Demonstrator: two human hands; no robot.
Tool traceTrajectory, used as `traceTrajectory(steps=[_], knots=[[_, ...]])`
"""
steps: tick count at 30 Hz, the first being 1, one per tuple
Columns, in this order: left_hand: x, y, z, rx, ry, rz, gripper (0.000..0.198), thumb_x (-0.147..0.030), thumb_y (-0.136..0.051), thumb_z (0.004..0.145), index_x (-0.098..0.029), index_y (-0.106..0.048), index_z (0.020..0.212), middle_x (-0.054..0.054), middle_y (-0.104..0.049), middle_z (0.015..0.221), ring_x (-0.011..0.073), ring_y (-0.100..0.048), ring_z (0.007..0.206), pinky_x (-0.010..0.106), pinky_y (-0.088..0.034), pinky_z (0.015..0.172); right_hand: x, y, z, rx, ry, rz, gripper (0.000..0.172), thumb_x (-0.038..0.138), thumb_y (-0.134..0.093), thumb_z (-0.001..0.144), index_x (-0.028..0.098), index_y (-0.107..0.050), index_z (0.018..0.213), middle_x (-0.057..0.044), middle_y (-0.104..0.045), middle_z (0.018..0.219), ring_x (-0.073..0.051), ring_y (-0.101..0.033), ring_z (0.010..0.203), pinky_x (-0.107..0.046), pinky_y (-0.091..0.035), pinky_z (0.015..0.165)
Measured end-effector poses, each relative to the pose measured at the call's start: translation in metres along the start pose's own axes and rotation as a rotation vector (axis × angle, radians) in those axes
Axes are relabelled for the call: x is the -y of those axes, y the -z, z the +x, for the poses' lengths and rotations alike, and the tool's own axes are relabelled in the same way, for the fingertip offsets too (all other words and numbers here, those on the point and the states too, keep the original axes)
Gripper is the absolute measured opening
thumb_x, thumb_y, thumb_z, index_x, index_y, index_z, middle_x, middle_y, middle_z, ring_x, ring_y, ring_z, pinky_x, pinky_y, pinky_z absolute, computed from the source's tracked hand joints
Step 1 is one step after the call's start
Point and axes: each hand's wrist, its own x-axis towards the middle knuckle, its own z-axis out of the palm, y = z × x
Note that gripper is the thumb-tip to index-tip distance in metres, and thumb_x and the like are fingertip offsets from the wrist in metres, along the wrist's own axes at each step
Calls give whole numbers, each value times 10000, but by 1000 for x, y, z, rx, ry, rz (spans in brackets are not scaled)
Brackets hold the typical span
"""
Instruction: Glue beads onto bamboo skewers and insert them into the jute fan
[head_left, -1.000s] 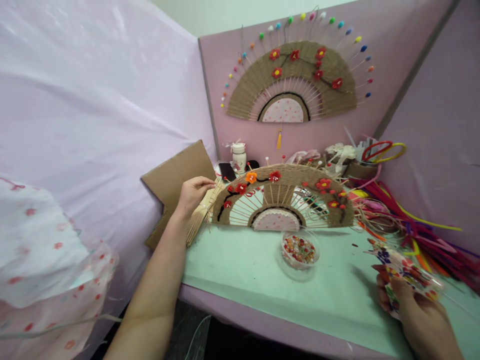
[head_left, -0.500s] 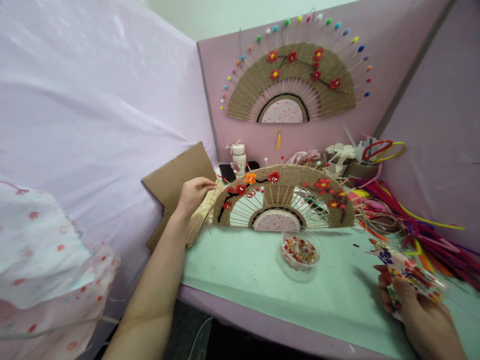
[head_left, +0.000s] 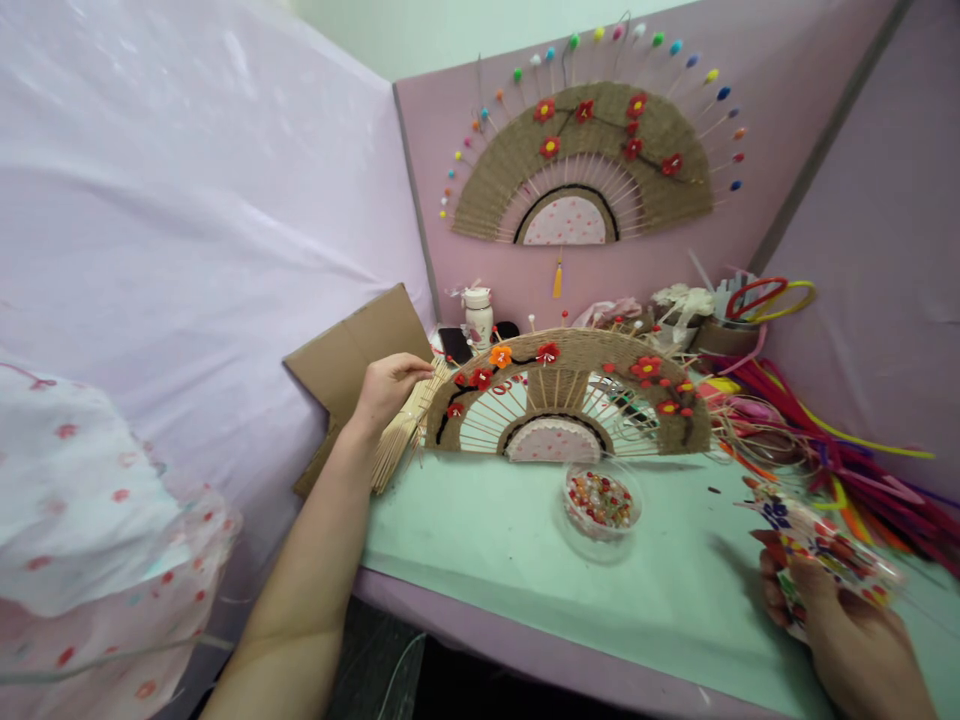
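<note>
My left hand reaches to the far left of the pale green table, its fingers curled on a bundle of thin wooden sticks that leans beside a jute fan with red flowers. At the lower right my right hand is closed round a small clear packet of coloured flower pieces. A clear round dish of beads stands between the hands, in front of the fan.
A finished fan with coloured pin heads hangs on the pink back wall. Cardboard leans at the left. Pipe cleaners, a small white bottle and a cup of loops crowd the back right.
My right hand with the packet has drifted slightly down and to the right. The left hand stays on the sticks.
</note>
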Motion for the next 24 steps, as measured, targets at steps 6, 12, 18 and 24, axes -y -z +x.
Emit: traceTrajectory(steps=[6, 12, 18, 24], knots=[[2, -1, -1, 8, -10, -23, 84, -299, -728, 734, -221, -763, 737, 36, -760, 803, 182, -678, 763, 300, -533, 805, 1, 0, -2, 6, -18, -2, 469, 671, -691, 674, 219, -630, 783, -31, -566, 594, -177, -499, 481, -339, -402, 475], [1, -3, -4, -26, -19, -45, 73, -274, -720, 737, -219, -766, 750, 33, -761, 806, 175, -679, 763, 293, -533, 792, -12, -1, 3, -22, -26, 74, 481, 641, -717, 659, 207, -660, 859, -39, -593, 630, -167, -485, 450, -340, -392, 448], [2, -4, -6, -33, 0, -72, 90, -276, -729, 732, -208, -773, 771, 42, -765, 818, 173, -680, 772, 292, -536, 788, 0, -4, -6, -46, -17, 68, 423, 602, -707, 696, 209, -628, 831, -39, -585, 679, -161, -485, 482, -331, -401, 462], [5, -5, -9, -57, 53, -152, 123, -296, -736, 718, -203, -779, 787, 45, -772, 839, 179, -691, 795, 305, -544, 803, -10, -3, 0, -29, -6, -1, 552, 703, -617, 719, 180, -626, 894, -27, -574, 663, -158, -481, 492, -313, -401, 460]])
